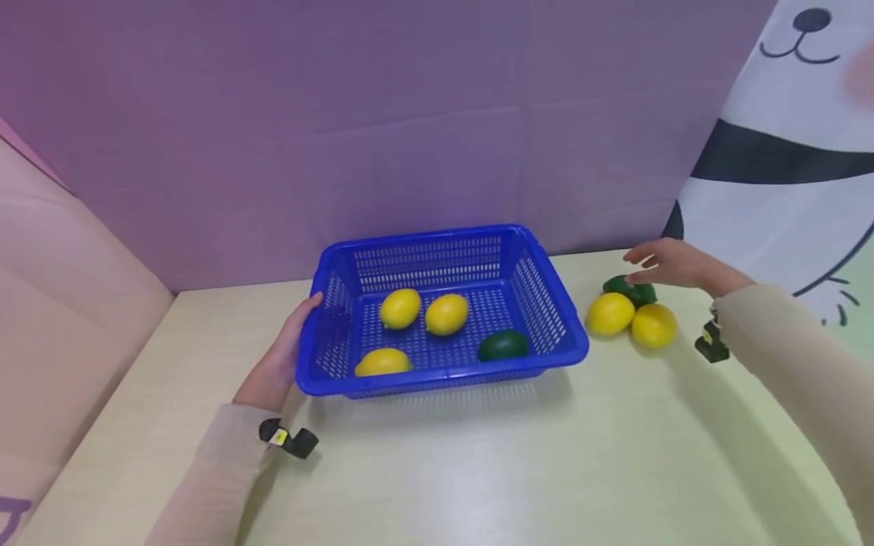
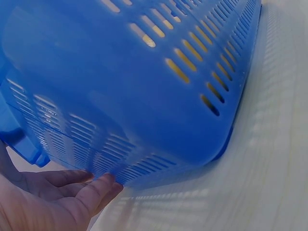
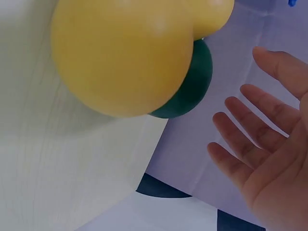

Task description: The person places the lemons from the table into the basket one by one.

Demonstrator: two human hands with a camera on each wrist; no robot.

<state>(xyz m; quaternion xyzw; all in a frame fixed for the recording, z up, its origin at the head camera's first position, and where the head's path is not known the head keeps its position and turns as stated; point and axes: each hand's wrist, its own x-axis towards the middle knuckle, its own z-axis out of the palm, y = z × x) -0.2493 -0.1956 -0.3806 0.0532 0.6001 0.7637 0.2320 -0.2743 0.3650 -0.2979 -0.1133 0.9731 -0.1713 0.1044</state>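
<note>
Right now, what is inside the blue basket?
The blue basket holds three lemons and one dark green fruit. Its front rim hides part of the green fruit and nearest lemon.

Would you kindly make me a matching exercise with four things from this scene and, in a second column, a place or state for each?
Things:
1. Blue rectangular slotted plastic basket
2. Left hand
3. Right hand
4. Dark green oval fruit inside the basket

Places or states:
A. Close to the fruit cluster outside the basket, gripping nothing
B. Toward the basket's near right corner
C. Contains three yellow oval fruits and one green
D. Touching the basket's left side

Pairs: 1-C, 2-D, 3-A, 4-B
</note>
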